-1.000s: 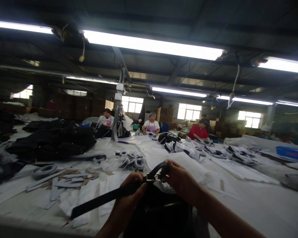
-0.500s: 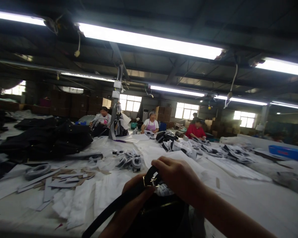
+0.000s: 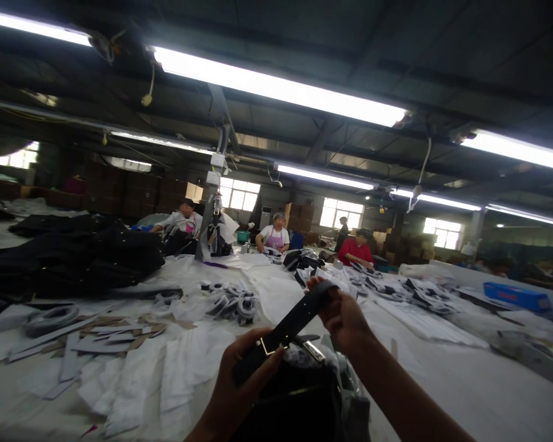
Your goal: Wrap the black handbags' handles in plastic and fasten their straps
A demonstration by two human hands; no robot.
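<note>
A black strap with small holes runs slantwise between my hands. Near its lower end my left hand grips it, thumb and fingers beside a gold-coloured buckle around the strap. Higher up, my right hand has its fingers closed on the upper part of the strap, which bends over at the top. Just below is a black bag with a shiny metal fitting and clear plastic wrapping at its top. The bag's lower part is cut off by the frame.
Paper and card strips cover the table's left side, with a heap of black bags behind. Wrapped rolled straps lie mid-table. A blue box is at right. Several people sit across the table, beyond a metal post.
My right hand has moved slightly right, drawing the strap out straight above the buckle. The strap's tail no longer hangs at lower left. My left hand has turned and shows more of its fingers.
</note>
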